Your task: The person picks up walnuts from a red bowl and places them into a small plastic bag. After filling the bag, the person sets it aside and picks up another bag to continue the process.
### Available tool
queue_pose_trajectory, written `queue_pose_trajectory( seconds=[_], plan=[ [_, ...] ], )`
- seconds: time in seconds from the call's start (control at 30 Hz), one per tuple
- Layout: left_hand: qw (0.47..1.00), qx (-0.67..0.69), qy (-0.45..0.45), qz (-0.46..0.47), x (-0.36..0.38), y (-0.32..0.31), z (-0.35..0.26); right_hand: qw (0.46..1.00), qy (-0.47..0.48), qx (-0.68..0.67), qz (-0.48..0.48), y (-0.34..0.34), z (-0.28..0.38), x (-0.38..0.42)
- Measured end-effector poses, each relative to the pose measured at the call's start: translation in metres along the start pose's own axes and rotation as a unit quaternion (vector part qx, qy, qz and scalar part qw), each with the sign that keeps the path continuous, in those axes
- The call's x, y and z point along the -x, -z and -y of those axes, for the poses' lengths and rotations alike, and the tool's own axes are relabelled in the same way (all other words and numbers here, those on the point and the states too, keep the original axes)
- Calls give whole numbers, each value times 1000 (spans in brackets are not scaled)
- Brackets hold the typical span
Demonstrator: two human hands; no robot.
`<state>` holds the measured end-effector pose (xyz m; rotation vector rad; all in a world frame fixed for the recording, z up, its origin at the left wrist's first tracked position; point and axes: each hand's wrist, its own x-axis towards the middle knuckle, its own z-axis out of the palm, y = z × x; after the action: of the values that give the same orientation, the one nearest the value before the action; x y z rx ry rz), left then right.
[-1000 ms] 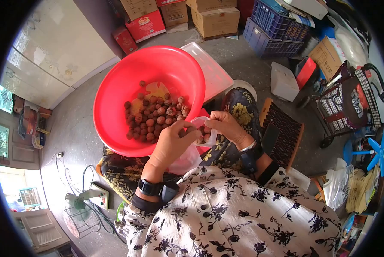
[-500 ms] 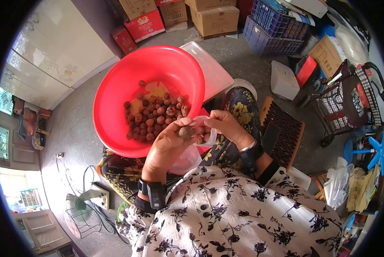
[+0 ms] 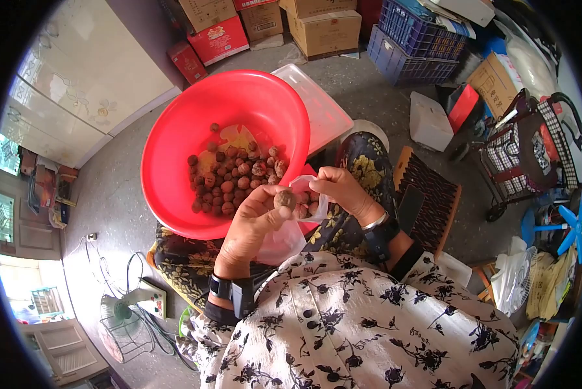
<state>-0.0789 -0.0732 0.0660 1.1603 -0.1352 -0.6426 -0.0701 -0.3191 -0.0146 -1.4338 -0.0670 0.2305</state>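
Note:
A round brown walnut (image 3: 284, 200) is held between the thumb and fingers of my left hand (image 3: 252, 220), beside the mouth of a thin plastic bag (image 3: 281, 243). My right hand (image 3: 346, 192) pinches the bag's rim on its right side. Several similar walnuts show inside the bag, partly covered by it. Beyond both hands, a large red basin (image 3: 174, 129) holds many brown walnuts (image 3: 227, 186) and a yellowish patch on its bottom.
A clear plastic lid (image 3: 317, 107) lies behind the basin. To the right are a beaded stool (image 3: 427, 201) with a dark phone on it and a wheeled cart (image 3: 518, 149). A fan (image 3: 119, 311) stands at lower left. Cardboard boxes (image 3: 330, 32) and blue crates (image 3: 414, 45) sit farther back.
My left fingers have shifted around the walnut, with the thumb now on its near side. The walnut has moved slightly right, closer to the bag's mouth. My right hand stays nearly in place.

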Motion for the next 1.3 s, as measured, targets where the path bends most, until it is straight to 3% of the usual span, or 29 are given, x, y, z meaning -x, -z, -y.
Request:
queue_pose_trajectory(
  seconds=[0.13, 0.2, 0.3, 0.37, 0.43, 0.6, 0.63, 0.83, 0.93, 1.0, 1.03, 1.1, 1.13, 1.2, 1.3],
  plan=[
    [991, -124, -30, -26, -7, -11, -5, 1000, -7, -13, -6, 0, -3, -1],
    [886, -445, -113, -68, -12, -14, -10, 1000, -14, -11, -11, 0, -2, 1],
    [843, -503, -180, -66, -18, -21, -5, 999, -28, -21, -14, -2, 2, 2],
    [838, -504, -194, -72, -18, -24, -4, 999, -33, -32, -10, -3, 4, 2],
    [862, -487, -127, -60, -17, -26, -9, 999, -41, -12, -24, -3, 6, 2],
    [858, -464, -166, -143, -26, 22, -12, 998, -48, -24, -25, -2, 0, 1],
    [880, -428, -127, -162, -27, 32, -18, 999, -32, -32, -22, -2, -1, 1],
    [866, -470, -11, -171, -36, 110, -28, 1000, 10, 2, -15, -4, 12, 4],
    [861, -493, 62, -110, -44, 148, -9, 1000, 14, 14, -19, -5, 13, 5],
    [837, -527, 146, -17, -51, 166, 2, 999, 13, 28, -22, -4, 12, 4],
    [837, -528, 146, -16, -52, 173, 8, 999, 10, 27, -21, -3, 11, 4],
    [767, -637, 30, 64, -52, 175, 12, 999, 6, 26, -21, -2, 9, 3],
    [767, -637, 30, 66, -52, 171, 9, 999, 7, 24, -19, -2, 9, 3],
    [795, -586, 154, 35, -51, 161, 2, 1000, 8, 22, -19, -2, 7, 3],
    [791, -595, 143, 16, -53, 170, 12, 999, 3, 31, -18, -2, 7, 3]
  ],
)
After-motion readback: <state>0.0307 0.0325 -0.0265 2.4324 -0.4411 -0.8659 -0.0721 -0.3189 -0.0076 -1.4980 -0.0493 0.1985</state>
